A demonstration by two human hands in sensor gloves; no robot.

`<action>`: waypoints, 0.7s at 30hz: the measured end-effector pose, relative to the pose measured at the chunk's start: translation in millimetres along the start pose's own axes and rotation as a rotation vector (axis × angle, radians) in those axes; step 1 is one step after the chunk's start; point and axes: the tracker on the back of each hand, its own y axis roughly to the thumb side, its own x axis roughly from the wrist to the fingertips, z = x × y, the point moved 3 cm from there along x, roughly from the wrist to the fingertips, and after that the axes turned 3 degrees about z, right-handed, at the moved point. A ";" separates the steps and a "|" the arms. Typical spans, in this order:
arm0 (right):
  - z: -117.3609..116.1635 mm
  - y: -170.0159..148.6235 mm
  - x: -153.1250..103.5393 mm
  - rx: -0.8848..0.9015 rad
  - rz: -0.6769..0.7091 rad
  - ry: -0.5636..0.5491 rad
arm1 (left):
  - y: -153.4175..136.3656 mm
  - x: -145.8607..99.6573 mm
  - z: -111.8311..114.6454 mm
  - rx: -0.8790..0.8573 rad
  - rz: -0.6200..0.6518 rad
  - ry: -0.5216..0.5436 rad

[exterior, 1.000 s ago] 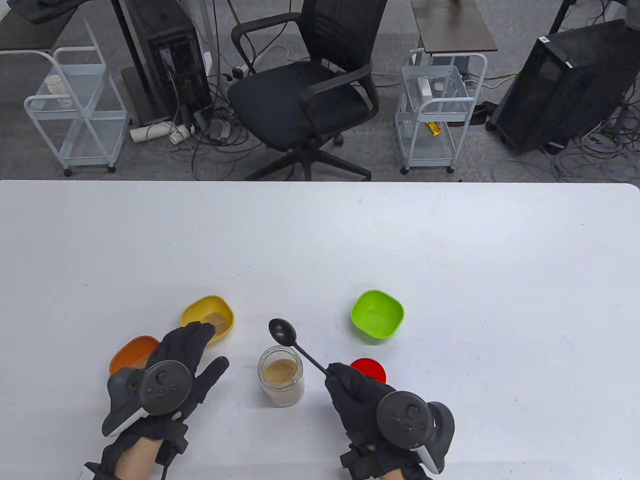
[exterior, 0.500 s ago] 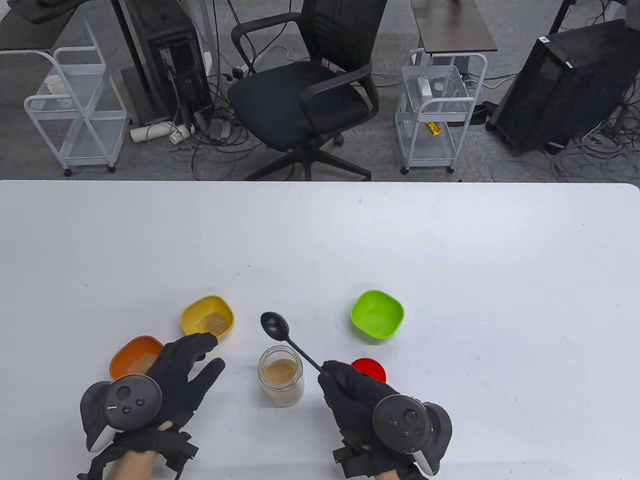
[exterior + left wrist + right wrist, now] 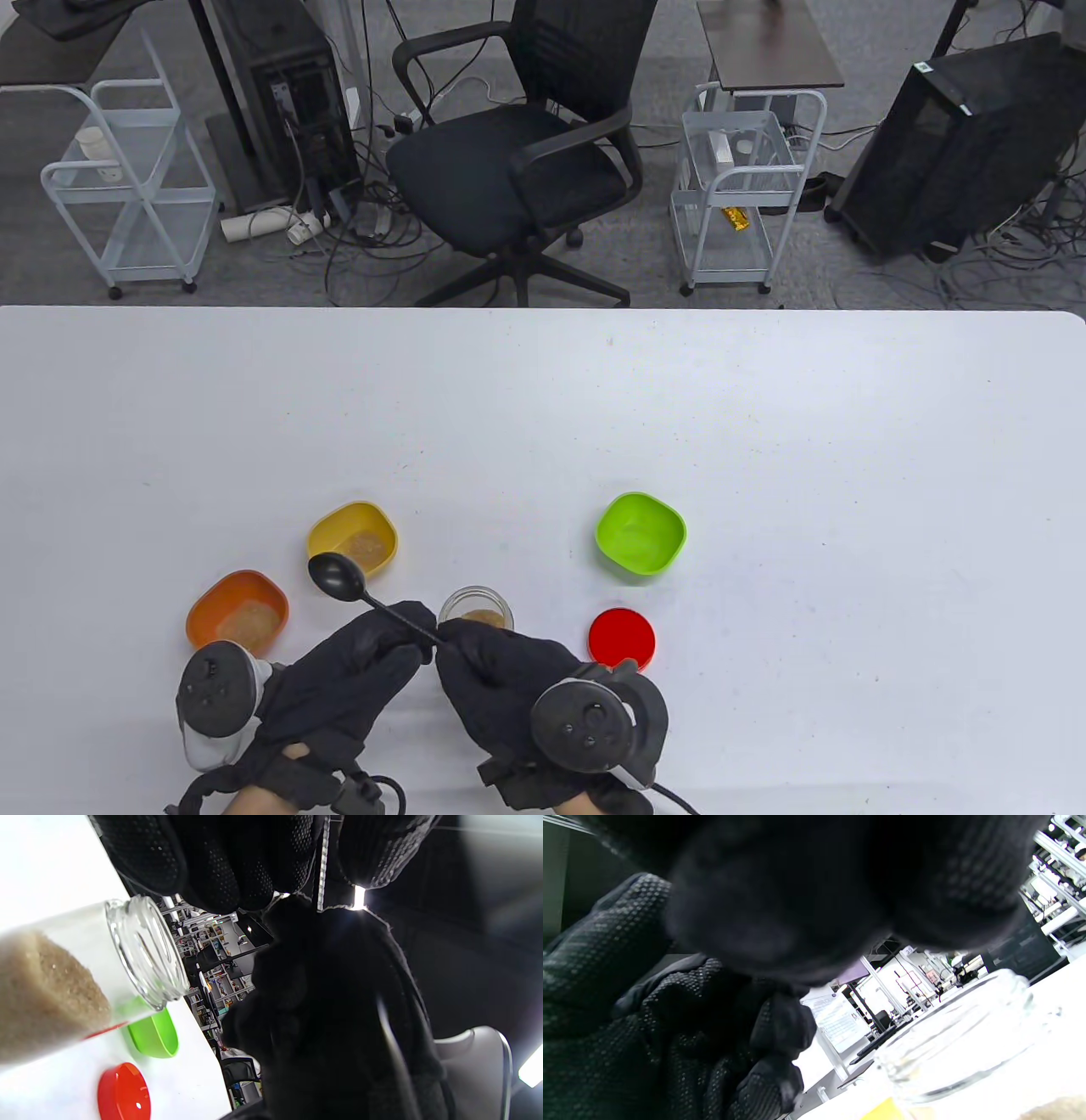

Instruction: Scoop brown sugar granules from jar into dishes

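Passing the spoon (image 3: 356,592) between hands near the tabletop's front edge: both the left hand (image 3: 344,679) and right hand (image 3: 501,679) pinch its handle; next, one grip must release before dipping into the jar (image 3: 478,607).

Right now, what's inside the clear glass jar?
The clear glass jar holds tan brown sugar granules, filling its lower part in the left wrist view; the neck is empty. From the table view, the black-gloved right hand covers most of the jar.

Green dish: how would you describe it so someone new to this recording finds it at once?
On the white table, look near the front edge, to the right of the glass jar. The green dish sits just beyond the flat red lid. Unlike the yellow dish and orange dish, it shows no sugar.
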 end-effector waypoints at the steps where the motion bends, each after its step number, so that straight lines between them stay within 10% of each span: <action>1: 0.0 1.1 -0.6 -0.016 0.004 -0.006 | -1.5 0.2 0.5 -0.019 -0.007 0.005; 21: 3.4 -10.2 -12.9 -0.099 -0.022 -0.018 | -5.3 -6.1 -23.8 -0.179 0.046 0.185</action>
